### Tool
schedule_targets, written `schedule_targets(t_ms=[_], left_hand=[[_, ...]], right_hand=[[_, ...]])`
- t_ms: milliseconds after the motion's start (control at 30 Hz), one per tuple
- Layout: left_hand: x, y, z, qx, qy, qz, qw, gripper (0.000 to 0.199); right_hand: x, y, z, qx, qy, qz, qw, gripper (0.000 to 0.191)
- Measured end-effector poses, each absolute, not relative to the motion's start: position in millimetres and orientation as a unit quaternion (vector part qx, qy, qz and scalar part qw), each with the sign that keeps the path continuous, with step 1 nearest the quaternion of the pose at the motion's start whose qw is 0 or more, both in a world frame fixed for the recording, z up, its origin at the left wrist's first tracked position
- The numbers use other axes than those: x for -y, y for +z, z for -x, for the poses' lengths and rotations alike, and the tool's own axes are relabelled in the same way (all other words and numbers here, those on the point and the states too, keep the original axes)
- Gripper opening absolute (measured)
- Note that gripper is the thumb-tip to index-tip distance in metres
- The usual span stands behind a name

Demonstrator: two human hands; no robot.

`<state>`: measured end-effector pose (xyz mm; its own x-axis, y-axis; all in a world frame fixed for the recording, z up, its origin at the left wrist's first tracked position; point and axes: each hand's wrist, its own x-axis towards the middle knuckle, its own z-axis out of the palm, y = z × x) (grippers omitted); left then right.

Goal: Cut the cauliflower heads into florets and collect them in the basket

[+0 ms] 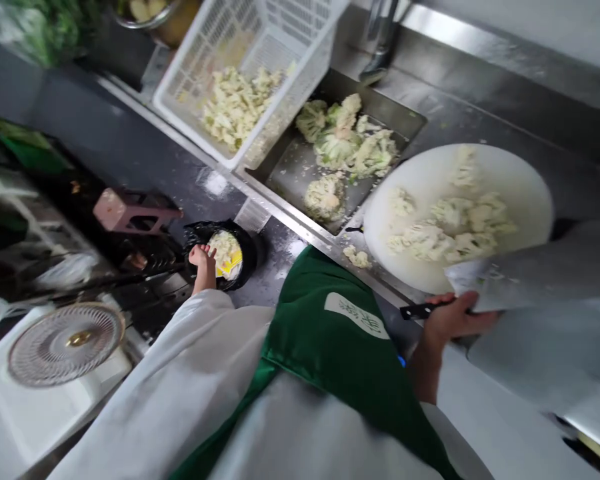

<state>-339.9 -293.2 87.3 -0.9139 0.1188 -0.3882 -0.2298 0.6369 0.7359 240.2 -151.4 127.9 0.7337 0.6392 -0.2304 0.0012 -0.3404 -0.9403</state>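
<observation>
My right hand (pixel 455 319) is wrapped around the black handle of a cleaver (pixel 545 263), its broad, blurred blade pointing right over the near edge of a round white cutting board (pixel 525 193). Cut cauliflower pieces (pixel 450 223) lie on that board. On the other side, my left hand (pixel 203 260) is stretched out above a black-lined bin (pixel 250 250), with its fingers apart and nothing visible in them. Inside the bin are pale cauliflower scraps (pixel 224 248) and something yellow.
Cauliflower heads (pixel 337 147) sit in the steel sink (pixel 290 170). A white plastic basket (pixel 240 157) of florets stands left of it, under a faucet (pixel 377 63). On the floor side are a pink stool (pixel 130 210) and a fan (pixel 67 343).
</observation>
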Motion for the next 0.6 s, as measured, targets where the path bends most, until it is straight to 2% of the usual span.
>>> schedule_targets(t_ms=[100, 167, 233, 300, 367, 433, 500, 600], left_hand=[[219, 48, 278, -0.859, 0.439, -0.098, 0.246, 0.02], [174, 28, 211, -0.799, 0.406, -0.297, 0.33, 0.021], [143, 14, 136, -0.67, 0.303, -0.521, 0.434, 0.023], [126, 3, 69, -0.549, 0.184, -0.667, 0.47, 0.035], [120, -7, 20, -0.506, 0.087, -0.732, 0.448, 0.058], [120, -17, -7, -0.496, 0.032, -0.759, 0.421, 0.07], [120, -24, -14, -0.485, 0.029, -0.764, 0.424, 0.061], [119, -28, -3, -0.508, 0.1, -0.711, 0.475, 0.04]], right_hand=[[155, 124, -242, 0.244, 0.278, 0.762, 0.531, 0.032], [158, 119, -248, 0.23, 0.27, 0.763, 0.54, 0.033], [163, 114, -253, 0.214, 0.26, 0.762, 0.554, 0.034], [170, 112, -257, 0.197, 0.253, 0.761, 0.564, 0.035], [179, 113, -259, 0.179, 0.246, 0.762, 0.572, 0.037], [188, 114, -260, 0.168, 0.235, 0.764, 0.577, 0.037], [196, 114, -262, 0.162, 0.217, 0.772, 0.576, 0.036], [208, 115, -267, 0.156, 0.193, 0.802, 0.543, 0.037]])
